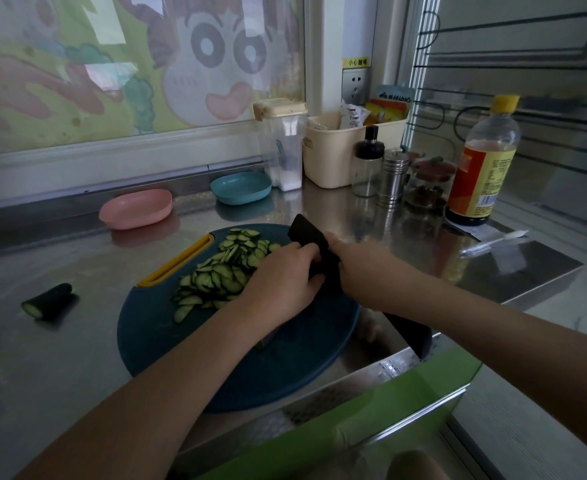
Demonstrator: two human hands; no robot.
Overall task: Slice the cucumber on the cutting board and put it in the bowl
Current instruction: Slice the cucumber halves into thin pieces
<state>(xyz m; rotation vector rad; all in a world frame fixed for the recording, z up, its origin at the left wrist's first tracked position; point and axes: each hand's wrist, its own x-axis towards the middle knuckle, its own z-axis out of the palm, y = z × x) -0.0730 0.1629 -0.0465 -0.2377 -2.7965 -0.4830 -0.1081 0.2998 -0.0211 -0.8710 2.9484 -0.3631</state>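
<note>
A pile of thin cucumber slices [221, 271] lies on the far left part of the round dark blue cutting board [285, 368]. My left hand [281, 282] is curled down over the rest of the cucumber; only a dark stub [261, 342] shows under my wrist. Its fingers touch the flat of a black knife blade [311, 233]. My right hand [354, 268] grips the knife, and the handle [420, 337] sticks out under my forearm. A pink bowl [136, 207] and a teal bowl [241, 188] stand empty behind the board.
A cut cucumber end [47, 301] lies on the steel counter left of the board. At the back right stand a salt container [283, 143], a beige basket [337, 150], shakers [392, 176], a jar [427, 183] and a sauce bottle [482, 164]. The counter edge runs close to the board's near side.
</note>
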